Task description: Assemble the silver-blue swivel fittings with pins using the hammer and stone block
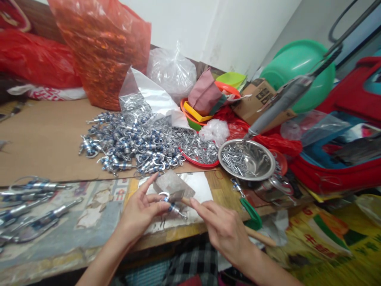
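Observation:
My left hand [138, 212] pinches a small metal fitting with a blue band and a ring [177, 211] between thumb and fingers, its index finger stretched out. My right hand [224, 224] is closed around the wooden handle of a hammer [263, 237]. The hammer's head is beside the ring, close to my left fingertips; whether it touches the fitting I cannot tell. Just behind both hands sits a grey block [172, 183] on a white sheet [202, 186].
A heap of blue-banded fittings [125, 143] covers cardboard behind; more fittings [32, 214] lie at left. A red tray of small metal parts [205, 149] and a steel bowl of pins [247, 159] stand at right. A grey-handled tool [279, 99] slants above the bowl.

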